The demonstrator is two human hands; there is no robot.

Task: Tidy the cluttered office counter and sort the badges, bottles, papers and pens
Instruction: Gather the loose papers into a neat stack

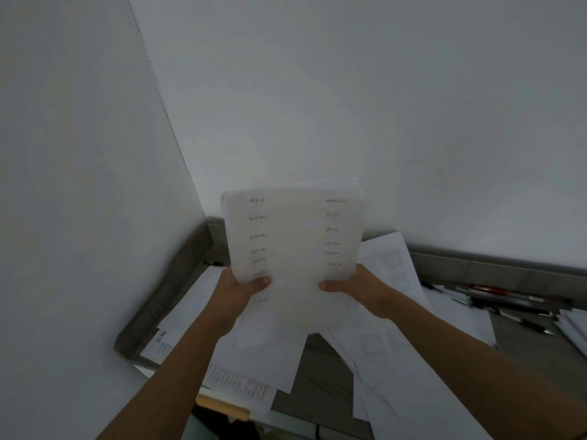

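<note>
Left hand (241, 289) and right hand (355, 285): uncovered, one thumb visible on each, nail detail blurred. Left forearm (178, 360) and right forearm (460, 347): uncovered along the whole visible length, slender, narrowing toward the wrist. A thin dark strip (580, 437) crosses the right forearm at its end farthest from the wrist; too blurred to identify.

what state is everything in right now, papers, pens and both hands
sheaf of papers: raised upright, printed side toward the camera
left hand: grips the sheaf, thumb on its front
right hand: grips the sheaf, thumb on its front
loose sheets: lying flat, overlapping on the counter
pens: lying flat in a loose cluster by the wall
paper stack: lying flat at the right edge
</note>
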